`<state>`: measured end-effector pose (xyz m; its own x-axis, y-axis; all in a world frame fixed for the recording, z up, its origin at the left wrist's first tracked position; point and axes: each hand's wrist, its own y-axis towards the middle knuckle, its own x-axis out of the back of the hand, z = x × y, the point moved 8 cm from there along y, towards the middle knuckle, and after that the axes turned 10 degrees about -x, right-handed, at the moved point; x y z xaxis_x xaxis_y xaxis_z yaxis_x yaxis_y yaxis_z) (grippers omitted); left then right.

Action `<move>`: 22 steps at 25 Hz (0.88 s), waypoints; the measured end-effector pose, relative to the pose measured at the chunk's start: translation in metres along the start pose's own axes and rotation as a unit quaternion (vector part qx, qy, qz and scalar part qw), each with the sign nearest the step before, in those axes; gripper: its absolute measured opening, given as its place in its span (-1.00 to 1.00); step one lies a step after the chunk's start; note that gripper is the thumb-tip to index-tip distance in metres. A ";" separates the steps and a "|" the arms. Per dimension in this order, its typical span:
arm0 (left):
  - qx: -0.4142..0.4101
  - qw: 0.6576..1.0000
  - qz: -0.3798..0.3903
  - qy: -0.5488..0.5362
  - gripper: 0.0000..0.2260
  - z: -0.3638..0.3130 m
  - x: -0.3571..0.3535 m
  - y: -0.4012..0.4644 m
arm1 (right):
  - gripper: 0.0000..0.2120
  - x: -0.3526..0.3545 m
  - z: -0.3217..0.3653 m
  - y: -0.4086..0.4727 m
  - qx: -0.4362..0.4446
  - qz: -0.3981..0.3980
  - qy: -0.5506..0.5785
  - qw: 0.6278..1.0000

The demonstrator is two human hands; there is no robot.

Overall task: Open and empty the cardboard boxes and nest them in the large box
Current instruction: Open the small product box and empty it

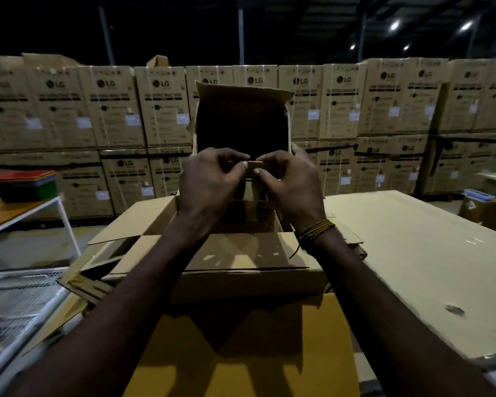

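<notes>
I hold a small open cardboard box (242,110) up at chest height, its dark inside facing me and its lid flap raised. My left hand (209,181) and my right hand (292,184) both pinch its near front flap (255,164) between thumb and fingers. Below them the large open box (241,270) sits on the table with its flaps spread outward. What lies inside the small box is lost in shadow.
A yellow-brown sheet (241,353) lies before the large box. Flat cardboard (413,253) covers the table to the right. A side table (26,207) with coloured trays (23,181) stands left, a wire rack (20,296) below it. Stacked cartons (112,110) wall the back.
</notes>
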<state>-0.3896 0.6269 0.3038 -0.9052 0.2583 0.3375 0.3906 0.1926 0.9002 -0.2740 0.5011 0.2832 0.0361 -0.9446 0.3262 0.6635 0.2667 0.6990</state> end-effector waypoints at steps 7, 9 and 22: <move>0.041 0.997 0.070 -0.007 -0.83 0.030 -0.020 0.003 | -0.78 -0.029 -0.025 0.012 -0.070 0.040 -0.034 0.996; 0.056 0.994 0.097 -0.005 -0.82 0.040 -0.025 0.002 | -0.80 -0.039 -0.031 0.016 -0.079 0.048 -0.039 0.995; 0.168 0.941 0.281 -0.080 -0.78 0.125 -0.067 -0.026 | -0.78 -0.112 -0.066 0.006 -0.197 0.165 -0.096 0.962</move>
<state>-0.3182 0.7230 0.2235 -0.5128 0.5437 0.6644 0.8560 0.2647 0.4441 -0.2245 0.5953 0.2086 0.1794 -0.7578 0.6273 0.8723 0.4174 0.2548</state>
